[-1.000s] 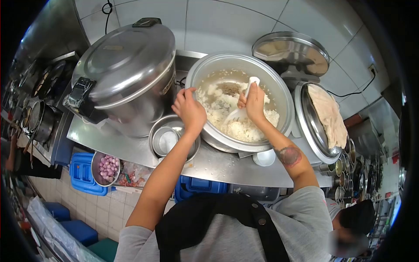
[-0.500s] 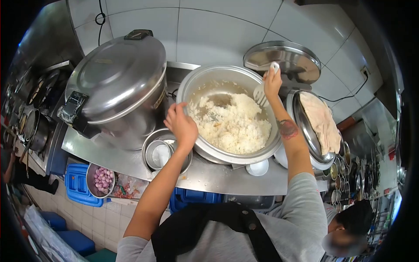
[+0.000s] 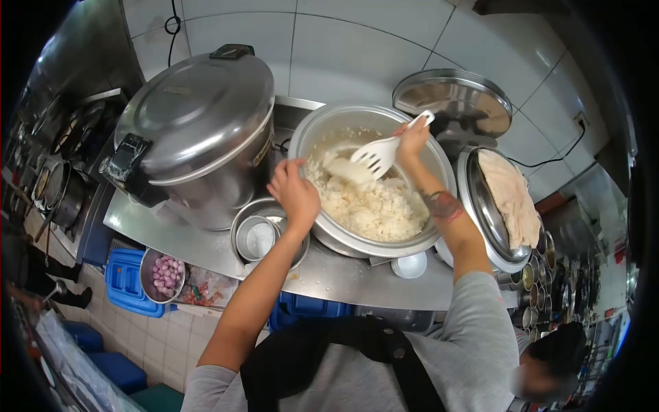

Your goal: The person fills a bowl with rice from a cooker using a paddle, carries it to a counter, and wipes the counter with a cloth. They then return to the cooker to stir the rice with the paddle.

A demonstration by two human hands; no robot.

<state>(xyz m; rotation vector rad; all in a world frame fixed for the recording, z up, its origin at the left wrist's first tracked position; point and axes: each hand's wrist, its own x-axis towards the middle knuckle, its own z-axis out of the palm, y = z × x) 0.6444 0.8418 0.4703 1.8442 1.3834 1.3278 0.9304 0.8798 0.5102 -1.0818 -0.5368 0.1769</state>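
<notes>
A large metal pot (image 3: 307,130) stands on the counter with cooked white rice (image 3: 374,214) in it. My right hand (image 3: 413,141) is closed round the handle of a white slotted spatula (image 3: 376,155). The spatula's blade is low over the rice, tilted down to the left, with a blurred clump of rice beside it. My left hand (image 3: 295,194) grips the pot's left rim, its fingertips curled over the edge.
Left of the pot is a big lidded rice cooker (image 3: 199,130). Nested metal bowls (image 3: 257,237) sit in front of it. A cooker with a cloth (image 3: 506,196) on its lid stands right. Below left is a bowl of shallots (image 3: 167,276). Another person (image 3: 556,357) is at lower right.
My right hand has brought the spatula from the pot's right side leftward and down over the rice. The left hand stays on the rim. The view has shifted slightly.
</notes>
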